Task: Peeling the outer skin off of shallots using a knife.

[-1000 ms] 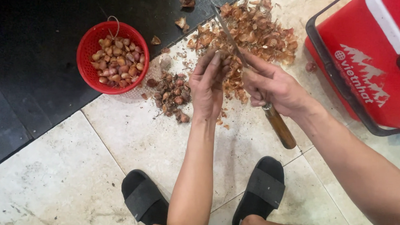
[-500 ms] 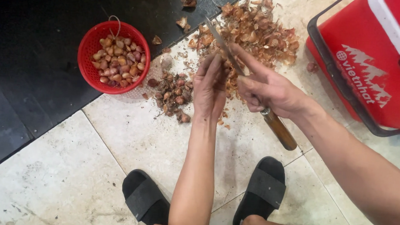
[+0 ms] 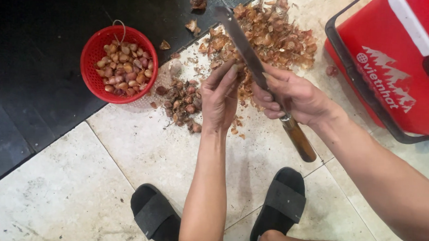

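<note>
- Nearest: two black slide sandals, left sandal [image 3: 155, 214] & right sandal [image 3: 282, 203], flat on pale floor tiles [image 3: 69, 186]; bare toes show at the bottom edge by the right one.
- Forearms run up from the bottom edge; left one near vertical in the centre, right one slants in from the lower right.
- Right hand [image 3: 291, 95] clenched round a knife [image 3: 254, 65] where blade meets handle; brown wooden handle end [image 3: 299, 140] sticks out below the fist toward the sandals, long grey blade points up-left.
- Left hand [image 3: 220, 97] just beside the right, fingers curled, fingertips up against the blade's lower part; seems to pinch smth small there, prob. a shallot, but it's hidden by the fingers, can't tell for sure.
- Just left of left hand: small heap of unpeeled shallots [image 3: 182, 102] on the tile, dark & papery.
- Under the hands, a few skin scraps on the floor.
- Further left: round red plastic basket [image 3: 90, 71], sitting on the edge betw. pale tile & black floor [image 3: 36, 43], filled w/ peeled shallots [image 3: 123, 67], pinkish-tan.
- Far centre, beyond the hands: big pile of orange-brown shallot skins [image 3: 274, 34], blade tip lying over its left edge.
- Far right: red cooler box [image 3: 397, 51] w/ dark frame, well apart from the hands.
</note>
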